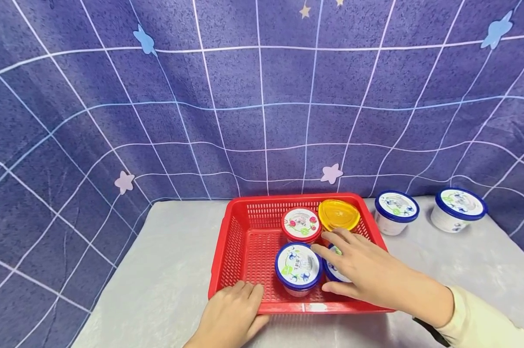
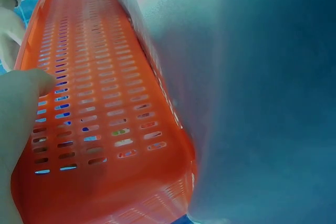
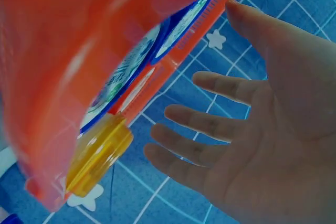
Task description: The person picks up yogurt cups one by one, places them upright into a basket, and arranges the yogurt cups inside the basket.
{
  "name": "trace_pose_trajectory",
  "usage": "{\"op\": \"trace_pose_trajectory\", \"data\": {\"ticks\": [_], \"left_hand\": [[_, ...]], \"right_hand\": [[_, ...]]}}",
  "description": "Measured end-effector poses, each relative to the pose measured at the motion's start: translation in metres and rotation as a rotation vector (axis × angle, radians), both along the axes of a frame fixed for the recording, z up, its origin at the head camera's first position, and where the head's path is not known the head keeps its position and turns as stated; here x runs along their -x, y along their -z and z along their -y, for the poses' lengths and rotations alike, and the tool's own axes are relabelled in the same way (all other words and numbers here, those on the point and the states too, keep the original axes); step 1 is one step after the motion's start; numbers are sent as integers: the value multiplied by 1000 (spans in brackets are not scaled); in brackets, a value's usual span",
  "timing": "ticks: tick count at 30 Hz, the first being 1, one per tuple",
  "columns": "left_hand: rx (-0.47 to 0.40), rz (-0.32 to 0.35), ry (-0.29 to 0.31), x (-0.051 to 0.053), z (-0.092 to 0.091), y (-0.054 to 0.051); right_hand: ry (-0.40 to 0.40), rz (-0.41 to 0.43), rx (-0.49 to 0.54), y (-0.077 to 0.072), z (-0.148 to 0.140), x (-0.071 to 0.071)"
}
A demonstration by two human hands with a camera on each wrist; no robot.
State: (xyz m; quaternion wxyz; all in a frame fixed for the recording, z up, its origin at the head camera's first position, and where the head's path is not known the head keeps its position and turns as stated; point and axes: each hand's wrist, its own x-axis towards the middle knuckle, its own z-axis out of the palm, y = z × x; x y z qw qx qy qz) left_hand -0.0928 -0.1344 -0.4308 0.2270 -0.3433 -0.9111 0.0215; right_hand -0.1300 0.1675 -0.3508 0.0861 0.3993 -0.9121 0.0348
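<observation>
Curtain (image 1: pixel 240 123) in purple-blue, printed with a pale grid, hangs behind a grey bench (image 1: pixel 166 270). On the bench stands a red basket (image 1: pixel 220 251) with slotted walls. The left hand (image 1: pixel 232 314) grips its near rim towards the left corner, fingers bent over the edge and thumb against the outer wall. The right hand (image 1: pixel 366 266) reaches over the basket's right side, fingers spread above a blue-lidded tub (image 1: pixel 335 273); whether they touch it, I cannot tell.

That tub sits in the near right part of the basket, beside a second blue-lidded tub (image 1: pixel 298 266). Behind them are a red-lidded tub (image 1: pixel 301 224) and, at the far right corner, a yellow-lidded container (image 1: pixel 339 215). Two more blue-lidded tubs (image 1: pixel 396 210) stand upright on the bench to the basket's right, apart from each other. Berries are printed on the white lid tops.
</observation>
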Motion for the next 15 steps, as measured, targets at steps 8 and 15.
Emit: {"op": "trace_pose_trajectory", "data": {"ticks": [8,15], "left_hand": [[-9,-12,-1,1,2,1],[-6,-15,-1,1,1,1]], "right_hand": [[62,-13,62,3,-13,-1],[79,-52,162,10,-21,0]]}}
